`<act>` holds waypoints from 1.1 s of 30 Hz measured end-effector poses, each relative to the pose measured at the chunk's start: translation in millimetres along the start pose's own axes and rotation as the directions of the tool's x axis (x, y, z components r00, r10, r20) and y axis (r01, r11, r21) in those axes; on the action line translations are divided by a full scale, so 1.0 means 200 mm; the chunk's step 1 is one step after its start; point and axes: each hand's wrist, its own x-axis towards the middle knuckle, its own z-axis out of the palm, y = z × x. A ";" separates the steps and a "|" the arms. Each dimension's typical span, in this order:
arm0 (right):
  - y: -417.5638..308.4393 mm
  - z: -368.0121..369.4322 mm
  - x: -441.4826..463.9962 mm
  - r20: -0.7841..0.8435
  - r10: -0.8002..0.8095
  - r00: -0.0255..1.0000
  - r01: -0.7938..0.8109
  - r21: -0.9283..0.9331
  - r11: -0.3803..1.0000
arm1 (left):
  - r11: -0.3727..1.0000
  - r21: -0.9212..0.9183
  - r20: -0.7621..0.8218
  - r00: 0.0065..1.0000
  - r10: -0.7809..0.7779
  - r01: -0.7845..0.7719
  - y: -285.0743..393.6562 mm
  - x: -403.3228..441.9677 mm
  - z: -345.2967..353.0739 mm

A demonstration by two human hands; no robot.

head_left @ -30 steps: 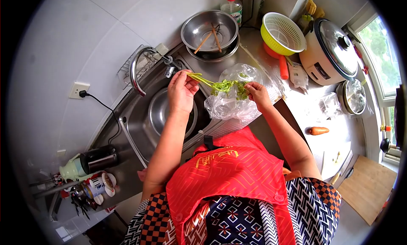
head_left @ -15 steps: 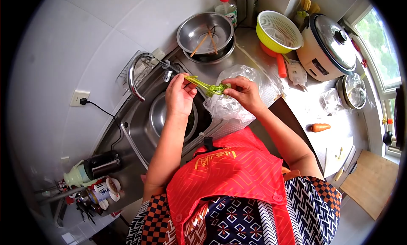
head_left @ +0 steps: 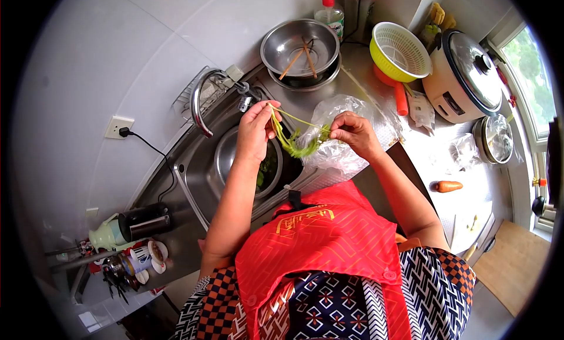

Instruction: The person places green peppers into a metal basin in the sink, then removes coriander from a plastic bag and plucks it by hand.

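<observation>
Leafy greens [head_left: 299, 147] strung between the two hands, stems toward the left, leaves drooping in the gap. Left hand [head_left: 254, 131]: thumb and fingers closed on the stem ends, palm partly open. Right hand [head_left: 356, 135]: thumb and forefinger pinched close, seemingly on the far end of one thin stem, other fingers curled. Clear plastic bag [head_left: 342, 111] behind and just beneath the right fingers; metal basin [head_left: 226, 158] in the sink, below the left hand, more greens [head_left: 260, 178] inside. Judgement: a light but sure left pinch anchors the bunch without bruising it; the right does best drawing one strand aside, slowly, low on the stem, since thin stalks likely snap or tangle if tugged. Working nearer the basin, left of the bag, would keep loose leaves out of the plastic folds.
</observation>
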 end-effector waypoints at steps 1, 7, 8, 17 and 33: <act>0.00 -0.01 -0.01 0.023 0.054 0.998 -0.055 0.040 0.998 | 1.000 0.009 0.024 1.000 -0.008 0.008 0.00 0.00 -0.01; 0.06 0.01 -0.01 -0.024 0.106 0.994 -0.070 0.604 0.794 | 0.970 -0.142 0.162 0.971 -0.174 0.198 0.00 -0.01 -0.02; 0.06 0.03 0.00 -0.046 0.135 0.990 -0.056 0.746 0.664 | 0.948 -0.197 0.177 0.960 -0.217 0.251 -0.01 -0.01 -0.01; -0.03 0.01 0.04 -0.088 0.331 0.940 0.089 0.996 0.013 | 0.830 -0.256 0.410 0.834 -0.370 0.495 -0.06 -0.04 0.08; 0.17 0.03 -0.08 -0.065 0.063 0.996 -0.088 -0.524 0.847 | 0.322 -0.833 0.513 0.845 0.148 0.450 0.10 -0.05 -0.03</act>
